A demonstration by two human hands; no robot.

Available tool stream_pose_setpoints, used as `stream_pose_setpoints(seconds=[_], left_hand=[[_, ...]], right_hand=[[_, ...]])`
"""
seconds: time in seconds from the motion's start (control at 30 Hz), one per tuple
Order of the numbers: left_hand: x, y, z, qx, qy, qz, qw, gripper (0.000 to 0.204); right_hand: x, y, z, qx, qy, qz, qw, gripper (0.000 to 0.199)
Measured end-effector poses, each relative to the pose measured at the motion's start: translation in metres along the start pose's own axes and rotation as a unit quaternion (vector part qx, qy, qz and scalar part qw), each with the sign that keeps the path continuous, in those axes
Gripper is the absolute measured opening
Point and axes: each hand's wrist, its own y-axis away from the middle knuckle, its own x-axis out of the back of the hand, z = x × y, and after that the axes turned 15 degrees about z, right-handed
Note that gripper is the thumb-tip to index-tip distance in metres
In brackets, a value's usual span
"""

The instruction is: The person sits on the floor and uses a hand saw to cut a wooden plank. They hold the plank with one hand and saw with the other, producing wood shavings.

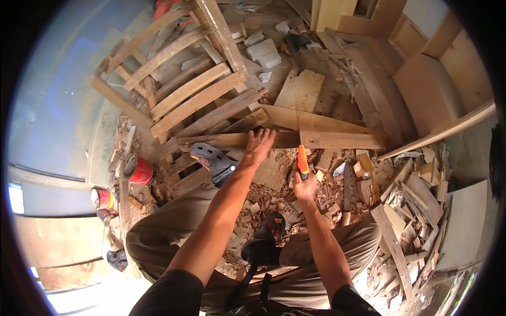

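A handsaw [302, 159] with an orange and black handle is in my right hand [304, 185], whose fingers are wrapped round the grip. Its thin blade, seen nearly edge-on, points away from me across a wooden plank [224, 140] lying crosswise. My left hand [260, 143] rests on this plank, left of the saw, with its fingers spread over the top. To the right of the blade lies a lighter length of wood [342, 140]. Whether the blade has cut into the wood cannot be made out. My left foot, in a grey clog [213, 160], is up against the plank.
A slatted wooden frame [190, 89] leans at the far left. Red paint cans [139, 170] stand at the left. Wood offcuts and chips [321, 208] cover the ground around my feet. Plywood panels [427, 89] stand at the right, and pale rubble [263, 52] lies at the back.
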Motion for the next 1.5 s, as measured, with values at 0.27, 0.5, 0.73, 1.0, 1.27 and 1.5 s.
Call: stream_pose_setpoints(seconds=[0.27,0.5,0.73,1.0,1.27,1.5], left_hand=[[0.009,0.032,-0.082,0.057,0.068,0.062,0.994,0.074],[-0.019,0.047,-0.095,0.153,0.051,0.107,0.981,0.067],[-0.026,0.014,-0.081,0.217,0.081,0.166,0.959,0.041],[-0.042,-0.011,-0.083,0.185,0.103,0.278,0.937,0.041],[-0.046,-0.044,-0.032,0.207,0.119,0.299,0.924,0.038],[-0.048,-0.073,-0.011,0.297,0.119,0.248,0.914,0.030]], right_hand=[[-0.059,0.010,-0.017,0.032,0.075,-0.036,0.996,0.031],[-0.076,0.027,0.013,-0.034,0.073,-0.105,0.991,0.027],[-0.076,0.026,0.021,-0.030,0.081,-0.111,0.990,0.023],[-0.076,0.018,0.023,0.102,0.091,-0.071,0.988,0.021],[-0.041,-0.022,0.030,0.084,0.086,-0.067,0.990,0.016],[-0.018,-0.051,0.032,0.016,0.048,-0.113,0.992,0.012]])
